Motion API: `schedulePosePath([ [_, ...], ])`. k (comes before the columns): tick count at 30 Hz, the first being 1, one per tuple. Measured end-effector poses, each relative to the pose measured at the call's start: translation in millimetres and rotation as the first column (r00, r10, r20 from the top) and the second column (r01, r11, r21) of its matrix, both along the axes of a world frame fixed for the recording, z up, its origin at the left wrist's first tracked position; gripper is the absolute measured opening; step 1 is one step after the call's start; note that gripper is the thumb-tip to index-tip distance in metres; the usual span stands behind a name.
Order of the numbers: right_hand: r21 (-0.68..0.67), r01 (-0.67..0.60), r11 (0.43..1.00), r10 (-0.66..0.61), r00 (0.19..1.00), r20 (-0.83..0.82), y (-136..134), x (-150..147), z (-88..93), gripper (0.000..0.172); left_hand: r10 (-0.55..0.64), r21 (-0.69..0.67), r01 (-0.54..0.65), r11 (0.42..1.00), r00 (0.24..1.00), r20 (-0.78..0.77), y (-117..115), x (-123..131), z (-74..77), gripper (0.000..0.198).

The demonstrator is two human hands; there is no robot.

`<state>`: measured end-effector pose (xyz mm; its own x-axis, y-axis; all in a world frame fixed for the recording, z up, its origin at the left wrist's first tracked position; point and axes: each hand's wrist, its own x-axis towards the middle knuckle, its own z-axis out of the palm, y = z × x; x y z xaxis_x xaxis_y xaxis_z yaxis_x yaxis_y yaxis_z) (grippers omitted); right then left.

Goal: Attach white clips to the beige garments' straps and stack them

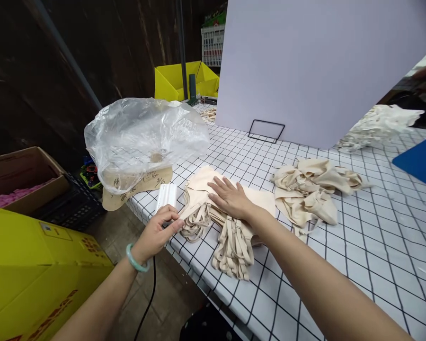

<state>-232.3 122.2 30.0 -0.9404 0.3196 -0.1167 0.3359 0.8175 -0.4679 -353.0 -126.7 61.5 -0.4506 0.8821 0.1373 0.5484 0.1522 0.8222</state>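
A stack of beige strapped garments [199, 182], which look like bras, lies near the table's front edge. Bundled straps [234, 248] hang from it toward me. My right hand [230, 196] rests flat on top of the stack, fingers spread. At the stack's left end, my left hand [161, 227] has thumb and fingers pinched on the edge of a beige garment; the exact part held is partly hidden by the fingers. A white card-like piece [166, 196] lies just behind my left hand. To the right sits a crumpled heap of beige garments [308, 187].
A clear plastic bag [145, 132] stands over brown paper with handwriting [138, 189] at the table's left edge. A large pale board [291, 66] rises behind, with a black wire stand [266, 131]. Yellow boxes [49, 270] fill the lower left; white garments [376, 125] lie back right.
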Motion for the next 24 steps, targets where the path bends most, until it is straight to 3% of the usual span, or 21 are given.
schedulePosePath([
  [5, -0.033, 0.02, 0.999, -0.02, 1.0, 0.002, -3.0, -3.6, 9.5, 0.075, -0.001, -0.047, 0.002, 0.999, 1.0, 0.022, -1.1, -5.6, -3.9, 0.027],
  [8, -0.054, 0.046, 0.998, -0.052, 0.992, -0.115, -3.0, 4.6, 20.4, 0.072, 0.169, -0.018, -0.169, 0.985, 0.985, -0.033, -2.9, -8.6, -4.0, 0.027],
  [11, 0.069, 0.274, 0.959, -0.232, 0.903, -0.363, 15.1, 35.6, 19.8, 0.054, 0.409, 0.074, -0.402, 0.913, 0.899, -0.16, 0.4, -3.1, 1.4, 0.036],
  [13, 0.144, 0.535, 0.832, -0.424, 0.782, -0.457, 36.8, 72.9, 12.9, 0.044, 0.426, 0.143, -0.405, 0.903, 0.887, -0.175, 9.1, 17.9, 7.8, 0.035],
  [14, 0.163, 0.645, 0.747, -0.518, 0.717, -0.467, 48.8, 95.1, 8.3, 0.041, 0.378, 0.171, -0.353, 0.92, 0.914, -0.147, 16.2, 34.7, 11.1, 0.032],
  [15, 0.198, 0.755, 0.625, -0.622, 0.635, -0.458, 59.9, 118.5, 3.6, 0.039, 0.286, 0.196, -0.262, 0.945, 0.953, -0.103, 25.3, 55.0, 13.8, 0.027],
  [16, 0.241, 0.802, 0.547, -0.688, 0.594, -0.417, 68.9, 142.1, -1.1, 0.034, 0.169, 0.212, -0.156, 0.965, 0.985, -0.046, 36.1, 77.4, 15.5, 0.023],
  [17, 0.25, 0.814, 0.524, -0.714, 0.58, -0.393, 74.5, 165.3, -5.2, 0.024, 0.024, 0.203, -0.024, 0.979, 1.0, 0.002, 48.1, 100.5, 15.8, 0.02],
  [19, 0.262, 0.799, 0.541, -0.719, 0.601, -0.35, 71.7, 209.1, -11.1, 0.005, -0.256, 0.16, 0.255, 0.954, 0.967, -0.016, 73.1, 142.8, 12.6, 0.021],
  [20, 0.254, 0.786, 0.564, -0.709, 0.618, -0.34, 62.5, 229.6, -12.7, 0.006, -0.347, 0.147, 0.352, 0.925, 0.936, -0.056, 84.5, 160.0, 9.6, 0.023],
  [22, 0.216, 0.762, 0.61, -0.693, 0.646, -0.321, 30.9, 267.4, -14.4, 0.011, -0.45, 0.123, 0.468, 0.875, 0.88, -0.15, 102.7, 184.6, 2.3, 0.026],
  [24, 0.135, 0.723, 0.677, -0.667, 0.681, -0.303, -10.4, 300.3, -15.3, 0.013, -0.474, 0.116, 0.507, 0.854, 0.851, -0.225, 114.3, 198.0, -5.7, 0.026],
])
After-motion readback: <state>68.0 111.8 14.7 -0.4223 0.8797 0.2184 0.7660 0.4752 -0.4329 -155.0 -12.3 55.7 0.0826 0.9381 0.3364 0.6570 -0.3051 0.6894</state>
